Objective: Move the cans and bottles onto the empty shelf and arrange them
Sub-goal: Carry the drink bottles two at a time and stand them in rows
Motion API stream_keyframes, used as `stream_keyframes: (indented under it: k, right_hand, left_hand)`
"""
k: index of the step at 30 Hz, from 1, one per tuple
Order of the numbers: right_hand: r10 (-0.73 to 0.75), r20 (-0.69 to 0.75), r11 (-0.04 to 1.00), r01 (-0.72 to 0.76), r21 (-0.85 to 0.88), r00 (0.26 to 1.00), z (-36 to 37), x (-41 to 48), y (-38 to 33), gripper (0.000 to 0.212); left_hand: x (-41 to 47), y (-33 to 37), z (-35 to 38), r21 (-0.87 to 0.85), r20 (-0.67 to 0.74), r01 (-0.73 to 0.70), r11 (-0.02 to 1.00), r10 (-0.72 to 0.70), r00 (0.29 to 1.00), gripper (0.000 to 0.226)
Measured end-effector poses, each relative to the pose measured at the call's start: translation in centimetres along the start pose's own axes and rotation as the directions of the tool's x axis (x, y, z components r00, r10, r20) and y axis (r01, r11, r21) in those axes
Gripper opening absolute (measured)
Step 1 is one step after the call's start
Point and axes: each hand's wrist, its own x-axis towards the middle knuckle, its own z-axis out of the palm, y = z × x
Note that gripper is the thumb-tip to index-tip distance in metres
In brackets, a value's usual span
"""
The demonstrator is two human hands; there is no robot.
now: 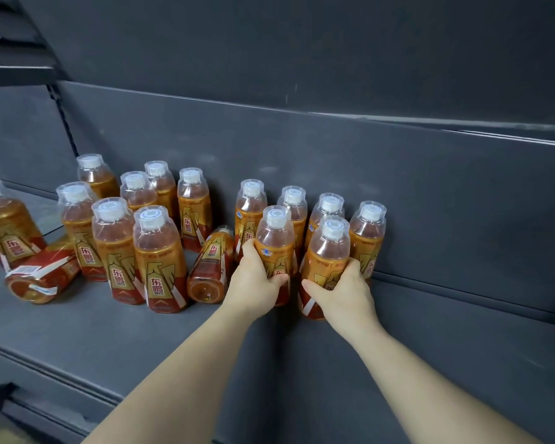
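Orange drinks point(161, 261) crowd the grey shelf point(135, 344).
Left grip point(257, 278) curls round the left bottle point(274, 240); right grip point(345, 291) wraps the right bottle point(327, 251).

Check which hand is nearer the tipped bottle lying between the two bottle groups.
Left. The left hand, gripping an upright bottle, is just right of the tipped bottle; the right hand grips a second upright bottle farther right.

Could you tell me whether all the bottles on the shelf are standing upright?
No, a fallen bottle lies on its side beside the left hand, and a second fallen bottle further left on the shelf.
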Motion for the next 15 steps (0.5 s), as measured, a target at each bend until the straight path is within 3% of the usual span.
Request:
stream_keyframes:
  k: [4,7,15]
  right_hand:
    - [0.023,-0.031,0.999,-0.024,-0.029,0.999,-1.0,-0.8,0.6,0.073]
    - [0.027,-0.039,0.999,-0.028,-0.04,0.999,-1.2,-1.1,0.6,0.079]
    - [0.035,-0.032,0.999,-0.034,0.024,0.999,-0.4,-1.0,0.9,0.073]
  left_hand:
    - [-0.9,0.5,-0.1,-0.033,0.138,0.013,0.999,-0.008,0.99,0.086]
    - [-1.2,0.8,0.2,-0.047,0.148,0.029,0.998,-0.021,0.989,0.084]
    - [-1.4,1.0,2.6,-0.002,-0.137,0.02,1.0,-0.02,0.99,0.09]
